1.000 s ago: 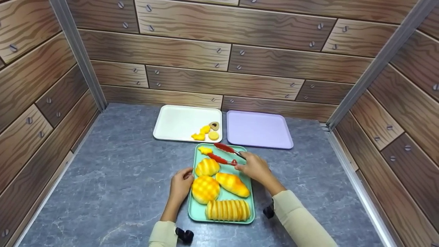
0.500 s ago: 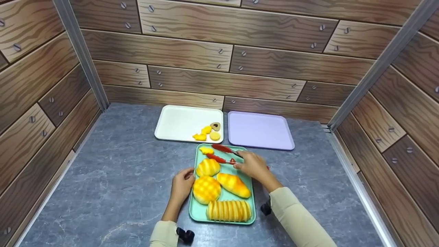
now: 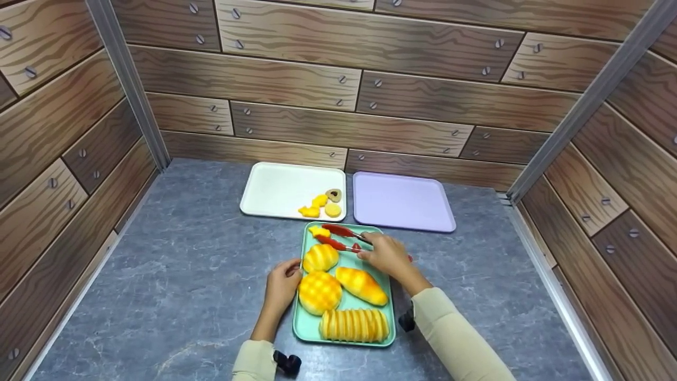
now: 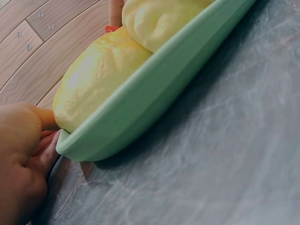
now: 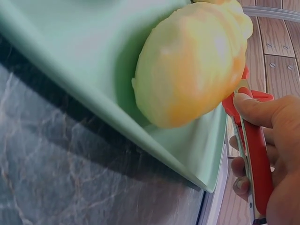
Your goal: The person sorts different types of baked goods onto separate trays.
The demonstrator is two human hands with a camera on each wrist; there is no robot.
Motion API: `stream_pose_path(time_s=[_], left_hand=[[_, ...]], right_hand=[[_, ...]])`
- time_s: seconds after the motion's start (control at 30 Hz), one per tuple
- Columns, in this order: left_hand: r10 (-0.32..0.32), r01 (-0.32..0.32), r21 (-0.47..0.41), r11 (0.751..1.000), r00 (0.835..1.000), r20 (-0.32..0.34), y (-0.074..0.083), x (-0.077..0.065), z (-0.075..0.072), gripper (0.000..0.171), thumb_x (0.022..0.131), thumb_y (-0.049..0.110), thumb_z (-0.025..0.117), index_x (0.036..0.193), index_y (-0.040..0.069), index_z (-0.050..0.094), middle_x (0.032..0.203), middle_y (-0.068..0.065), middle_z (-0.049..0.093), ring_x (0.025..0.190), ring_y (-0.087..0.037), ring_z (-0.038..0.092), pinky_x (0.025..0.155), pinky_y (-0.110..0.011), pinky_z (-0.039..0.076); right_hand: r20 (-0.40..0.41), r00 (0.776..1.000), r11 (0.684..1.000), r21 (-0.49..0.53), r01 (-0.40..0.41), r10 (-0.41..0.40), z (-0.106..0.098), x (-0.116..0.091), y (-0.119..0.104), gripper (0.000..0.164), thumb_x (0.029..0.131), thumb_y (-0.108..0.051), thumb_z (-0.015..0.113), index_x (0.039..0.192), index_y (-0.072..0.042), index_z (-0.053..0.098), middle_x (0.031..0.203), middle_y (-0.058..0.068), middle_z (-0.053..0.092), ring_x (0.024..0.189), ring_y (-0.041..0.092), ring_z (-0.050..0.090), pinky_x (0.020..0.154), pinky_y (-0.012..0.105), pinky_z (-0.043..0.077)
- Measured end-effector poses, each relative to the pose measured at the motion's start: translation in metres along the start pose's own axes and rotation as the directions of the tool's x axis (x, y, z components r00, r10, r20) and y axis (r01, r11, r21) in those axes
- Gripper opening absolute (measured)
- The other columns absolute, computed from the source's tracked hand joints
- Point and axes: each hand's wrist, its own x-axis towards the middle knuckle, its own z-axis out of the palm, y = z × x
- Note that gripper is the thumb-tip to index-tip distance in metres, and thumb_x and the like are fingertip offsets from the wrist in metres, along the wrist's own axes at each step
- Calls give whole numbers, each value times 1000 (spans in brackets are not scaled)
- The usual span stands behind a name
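My right hand (image 3: 389,255) grips red-tipped tongs (image 3: 338,237) by the handles; their spread tips are at a small yellow star-shaped piece (image 3: 319,232) in the far left corner of the green tray (image 3: 346,343). In the right wrist view, the thumb presses the red handle (image 5: 258,159) with fingers curled beneath. My left hand (image 3: 281,283) holds the green tray's left rim, thumb and fingers at its edge (image 4: 136,110) in the left wrist view. On that tray lie a ridged bun (image 3: 320,257), a round checkered bun (image 3: 320,292), a tapered bread (image 3: 362,286) and a sliced loaf (image 3: 354,325).
Behind the green tray stand a white tray (image 3: 280,185) and a lilac tray (image 3: 403,201), side by side. Several small cookie-like pieces (image 3: 320,201) sit in the white tray's near right corner. Wood-patterned walls (image 3: 296,124) enclose the grey tabletop (image 3: 185,264).
The tongs in my right hand have shifted left, bringing their tips to the star-shaped piece. My left hand stays at the tray's rim; the whole view drifts slightly.
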Motion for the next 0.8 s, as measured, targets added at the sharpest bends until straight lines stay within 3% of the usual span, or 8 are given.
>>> stream_pose_path(time_s=[0.3, 0.43, 0.63, 0.8], left_hand=[[-12, 12, 6, 1000, 1000, 2, -1, 0, 0, 30, 92, 7, 64, 120, 1, 72, 107, -13, 71, 100, -22, 68, 87, -35, 56], [-14, 14, 5, 1000, 1000, 4, 0, 0, 0, 30, 92, 7, 64, 120, 1, 72, 107, -12, 71, 100, -22, 68, 87, -35, 56], [-14, 14, 3, 1000, 1000, -2, 1, 1, 0, 30, 92, 7, 63, 120, 2, 72, 107, -12, 71, 99, -22, 67, 87, -35, 56], [-16, 16, 1, 1000, 1000, -4, 0, 1, 0, 30, 92, 7, 64, 120, 2, 72, 107, -13, 71, 99, -22, 68, 87, -35, 56]], right_hand=[[-31, 999, 1000, 12, 14, -14, -1, -4, 2, 58, 88, -35, 78, 139, -11, 62, 136, 11, 65, 120, 34, 62, 100, 55, 48], [-30, 1000, 999, 33, 5, -4, -3, -3, -1, 59, 90, -34, 76, 141, -10, 60, 140, 11, 62, 126, 34, 59, 103, 55, 47], [-31, 999, 995, 98, -35, 38, -4, 2, -13, 62, 90, -38, 74, 144, -13, 57, 142, 10, 61, 126, 33, 59, 103, 56, 46], [-48, 998, 996, 83, -32, 36, -1, 10, -27, 63, 90, -40, 74, 144, -12, 57, 141, 12, 61, 126, 34, 59, 103, 55, 47]])
